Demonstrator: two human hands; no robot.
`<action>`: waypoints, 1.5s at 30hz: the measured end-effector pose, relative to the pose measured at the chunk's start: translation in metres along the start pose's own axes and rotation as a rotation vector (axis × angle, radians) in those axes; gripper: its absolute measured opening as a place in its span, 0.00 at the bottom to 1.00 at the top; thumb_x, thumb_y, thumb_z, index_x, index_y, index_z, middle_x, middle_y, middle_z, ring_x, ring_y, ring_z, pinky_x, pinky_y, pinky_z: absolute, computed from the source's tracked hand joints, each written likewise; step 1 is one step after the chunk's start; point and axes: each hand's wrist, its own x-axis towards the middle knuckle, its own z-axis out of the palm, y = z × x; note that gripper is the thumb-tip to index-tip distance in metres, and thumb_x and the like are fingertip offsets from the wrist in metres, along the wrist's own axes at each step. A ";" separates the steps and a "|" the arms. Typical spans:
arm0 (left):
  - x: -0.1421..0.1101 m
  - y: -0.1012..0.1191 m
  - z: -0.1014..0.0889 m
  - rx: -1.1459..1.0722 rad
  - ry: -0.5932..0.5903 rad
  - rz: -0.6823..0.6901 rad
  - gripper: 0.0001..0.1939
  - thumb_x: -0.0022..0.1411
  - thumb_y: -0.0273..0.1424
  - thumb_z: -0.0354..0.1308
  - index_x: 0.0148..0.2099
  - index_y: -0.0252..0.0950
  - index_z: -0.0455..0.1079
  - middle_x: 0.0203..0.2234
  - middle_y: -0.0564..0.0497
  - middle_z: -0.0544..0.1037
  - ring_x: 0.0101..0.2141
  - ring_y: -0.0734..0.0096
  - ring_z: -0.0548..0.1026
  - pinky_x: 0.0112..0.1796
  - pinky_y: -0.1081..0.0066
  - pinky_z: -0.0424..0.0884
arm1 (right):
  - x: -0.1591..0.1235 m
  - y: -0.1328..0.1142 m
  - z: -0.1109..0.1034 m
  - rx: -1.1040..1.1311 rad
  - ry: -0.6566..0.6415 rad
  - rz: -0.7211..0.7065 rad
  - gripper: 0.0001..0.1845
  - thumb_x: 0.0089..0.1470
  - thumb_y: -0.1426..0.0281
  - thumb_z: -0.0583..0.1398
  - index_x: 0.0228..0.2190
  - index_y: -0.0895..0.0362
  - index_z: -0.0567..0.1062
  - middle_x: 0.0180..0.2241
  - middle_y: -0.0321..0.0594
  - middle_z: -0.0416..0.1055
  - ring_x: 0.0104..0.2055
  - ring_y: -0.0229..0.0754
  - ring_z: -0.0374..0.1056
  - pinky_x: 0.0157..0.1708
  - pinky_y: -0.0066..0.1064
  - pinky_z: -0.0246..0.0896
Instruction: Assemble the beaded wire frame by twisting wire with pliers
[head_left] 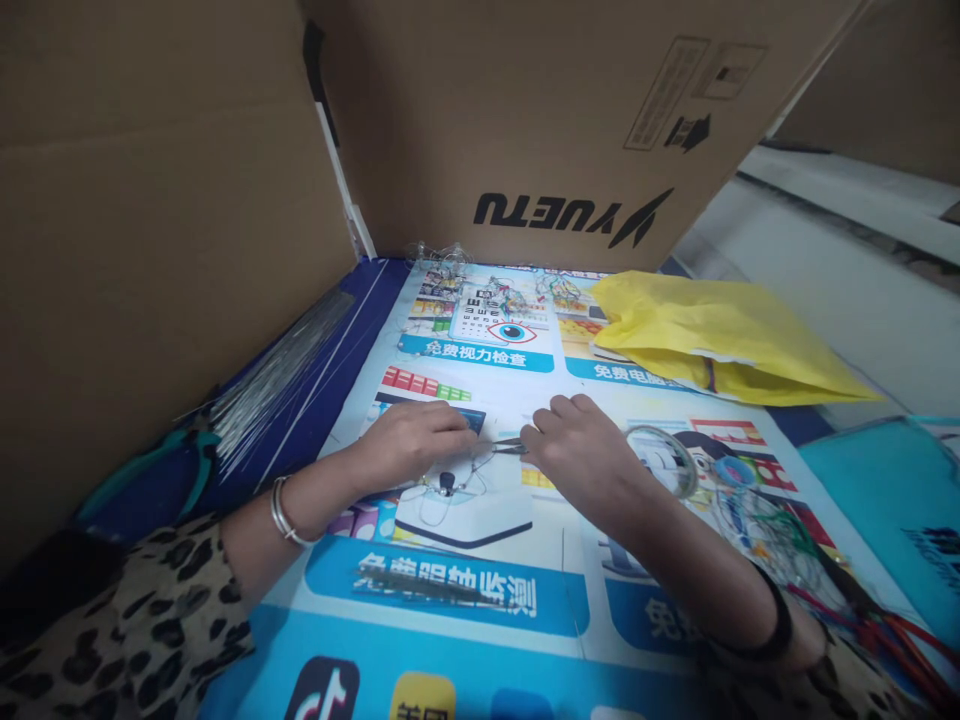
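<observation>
My left hand (420, 445) is closed in a pinch over the printed sheet, its fingertips on a thin wire strand (484, 460). Several small beads (450, 487) hang on fine wire just below these fingers. Facing it, my right hand (581, 455) is wrapped round a small tool with two narrow pointed metal jaws (508, 446). The jaws point left at the wire, close to the left fingertips. Its handles are hidden in my palm, so I cannot tell whether it is pliers or scissors.
Cut wires (427, 585) lie in front, with a long wire bundle (277, 370) and teal-handled pliers (157, 470) at left. To the right are a tape roll (686, 465), tangled coloured wires (772, 535) and a yellow bag (720, 330). Cardboard (510, 120) walls the back.
</observation>
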 end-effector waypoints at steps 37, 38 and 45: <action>-0.003 -0.003 -0.005 0.144 -0.100 -0.244 0.11 0.52 0.31 0.57 0.40 0.36 0.70 0.30 0.51 0.75 0.31 0.68 0.74 0.28 0.73 0.67 | -0.003 -0.051 -0.008 0.030 0.241 -0.148 0.07 0.55 0.72 0.56 0.35 0.60 0.72 0.30 0.41 0.67 0.34 0.44 0.57 0.37 0.38 0.46; -0.003 -0.003 -0.005 0.138 -0.100 -0.241 0.10 0.53 0.29 0.56 0.40 0.36 0.70 0.30 0.51 0.75 0.31 0.69 0.74 0.29 0.73 0.67 | -0.003 -0.052 -0.009 0.008 0.262 -0.155 0.08 0.55 0.73 0.55 0.37 0.61 0.72 0.30 0.42 0.67 0.35 0.44 0.57 0.38 0.39 0.47; -0.005 -0.004 -0.003 0.125 -0.087 -0.244 0.09 0.55 0.25 0.52 0.39 0.36 0.70 0.30 0.51 0.75 0.32 0.69 0.73 0.29 0.73 0.66 | 0.000 -0.055 -0.005 -0.047 0.300 -0.200 0.10 0.55 0.76 0.53 0.38 0.62 0.73 0.30 0.44 0.68 0.36 0.46 0.58 0.39 0.41 0.48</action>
